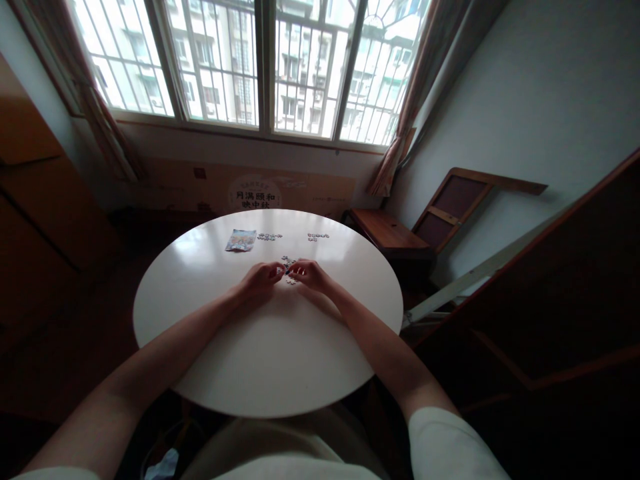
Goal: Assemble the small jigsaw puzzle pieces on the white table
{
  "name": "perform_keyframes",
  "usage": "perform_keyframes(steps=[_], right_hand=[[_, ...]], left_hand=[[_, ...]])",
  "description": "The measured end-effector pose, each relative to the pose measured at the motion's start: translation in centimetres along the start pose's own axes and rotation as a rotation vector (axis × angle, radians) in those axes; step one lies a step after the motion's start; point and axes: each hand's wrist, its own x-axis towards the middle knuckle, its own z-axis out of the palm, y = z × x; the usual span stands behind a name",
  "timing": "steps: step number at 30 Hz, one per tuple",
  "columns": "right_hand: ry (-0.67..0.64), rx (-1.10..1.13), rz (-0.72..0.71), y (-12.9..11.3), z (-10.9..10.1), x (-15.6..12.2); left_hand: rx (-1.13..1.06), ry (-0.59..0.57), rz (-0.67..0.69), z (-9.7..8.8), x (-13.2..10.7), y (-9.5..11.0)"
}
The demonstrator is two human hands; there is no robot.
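My left hand (264, 275) and my right hand (312, 274) meet near the middle of a white round table (270, 360), their fingers closed in a pinch. Between the fingertips is a small dark jigsaw puzzle piece (287, 269); whether it is one piece or two joined I cannot tell. A loose heap of puzzle pieces (291, 281) lies just under and around the fingers, partly hidden by them. Farther back, one group of puzzle pieces (269, 237) lies to the left and a smaller group of puzzle pieces (318, 237) to the right.
A colourful printed packet (241, 241) lies flat at the table's back left. Beyond the table stand a long printed carton (310, 187) under the barred window (215, 67), a wooden chair (390, 229) at the right, and a dark slanted panel (550, 320) nearer me.
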Motion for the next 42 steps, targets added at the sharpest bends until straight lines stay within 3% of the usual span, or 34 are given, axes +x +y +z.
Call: perform_keyframes(steps=[42], right_hand=[[0.035, 0.005, -0.008, -1.05, 0.05, -0.02]], left_hand=[[0.012, -0.010, 0.021, 0.48, 0.07, -0.72]])
